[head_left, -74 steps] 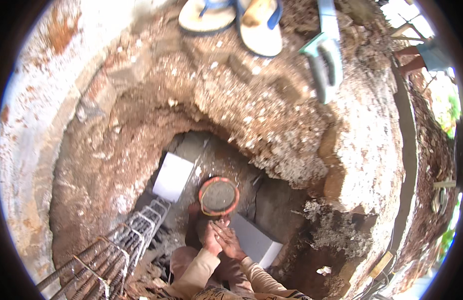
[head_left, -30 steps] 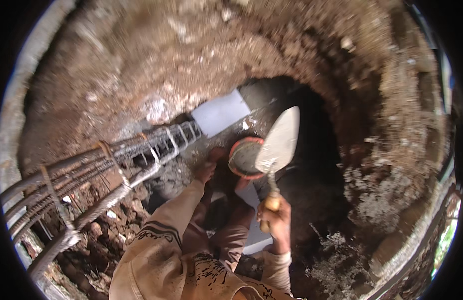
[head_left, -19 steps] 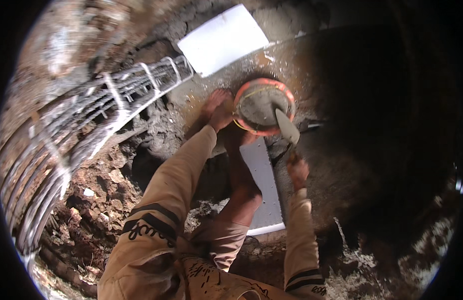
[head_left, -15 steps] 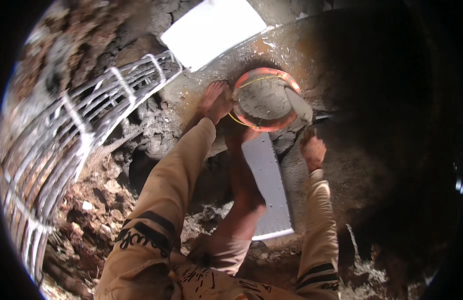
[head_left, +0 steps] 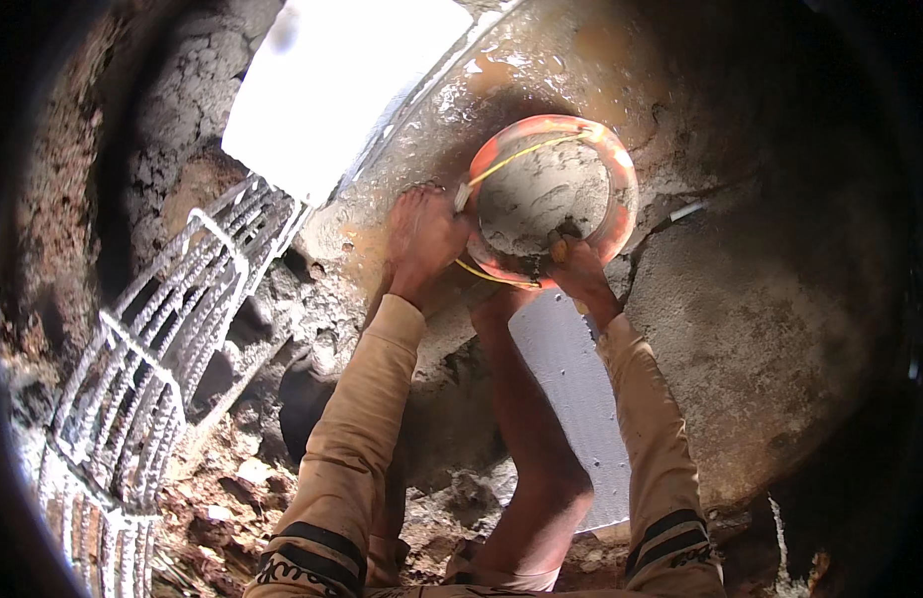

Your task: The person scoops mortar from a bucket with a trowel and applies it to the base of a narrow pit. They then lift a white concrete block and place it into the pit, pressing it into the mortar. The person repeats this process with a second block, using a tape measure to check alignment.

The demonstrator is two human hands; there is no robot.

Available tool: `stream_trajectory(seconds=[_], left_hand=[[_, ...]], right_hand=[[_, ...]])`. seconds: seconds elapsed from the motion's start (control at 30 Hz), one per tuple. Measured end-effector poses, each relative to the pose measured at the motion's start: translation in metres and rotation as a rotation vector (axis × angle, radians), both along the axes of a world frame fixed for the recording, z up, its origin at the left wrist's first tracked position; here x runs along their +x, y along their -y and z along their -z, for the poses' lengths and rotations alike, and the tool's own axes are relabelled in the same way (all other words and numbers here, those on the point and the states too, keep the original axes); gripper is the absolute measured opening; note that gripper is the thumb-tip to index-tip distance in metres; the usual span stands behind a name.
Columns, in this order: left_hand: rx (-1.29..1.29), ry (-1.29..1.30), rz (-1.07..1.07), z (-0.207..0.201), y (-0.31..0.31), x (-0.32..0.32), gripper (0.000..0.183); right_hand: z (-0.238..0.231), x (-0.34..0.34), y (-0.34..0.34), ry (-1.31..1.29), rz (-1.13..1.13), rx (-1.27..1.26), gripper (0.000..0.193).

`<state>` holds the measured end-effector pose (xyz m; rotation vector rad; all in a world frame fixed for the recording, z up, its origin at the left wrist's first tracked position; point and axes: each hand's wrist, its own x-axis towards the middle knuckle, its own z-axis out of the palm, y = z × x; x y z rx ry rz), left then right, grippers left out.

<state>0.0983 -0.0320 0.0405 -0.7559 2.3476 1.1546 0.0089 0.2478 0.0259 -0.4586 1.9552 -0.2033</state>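
Note:
An orange bucket (head_left: 623,189) holds grey wet mortar (head_left: 531,199) and has a yellow rope handle (head_left: 526,154) lying across its rim. My left hand (head_left: 436,249) grips the bucket's left side, close to the rope's pale grip piece; its fingertips are partly hidden. At the near right rim, my right hand (head_left: 586,274) is closed round the handle of a trowel (head_left: 560,248), whose end shows above the fist. The trowel's blade is hidden from sight, at the mortar. My bare feet stand close to the bucket, one beside my left hand.
A cage of steel reinforcing bars (head_left: 172,349) runs along the left over rubble. A bright white board (head_left: 332,80) lies at the upper left. Beneath my right leg is a grey board (head_left: 571,389). Wet, rough concrete (head_left: 760,349) extends to the right, with a short pale stick (head_left: 688,210).
My right hand has moved from beside the bucket up to its near rim, and the trowel blade has gone out of sight. My left hand stays at the bucket. The whole view has shifted.

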Motion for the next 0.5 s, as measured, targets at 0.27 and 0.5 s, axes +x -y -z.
stream_trajectory(seconds=[0.27, 0.5], left_hand=[[0.021, -0.027, 0.026, -0.002, 0.006, -0.100, 0.026], [0.087, -0.009, 0.001, 0.026, 0.012, -0.087, 0.040]], right_hand=[[0.006, 0.020, -0.031, 0.093, 0.618, -0.330, 0.064], [0.014, 0.025, -0.030, -0.214, 0.362, -0.590, 0.062]])
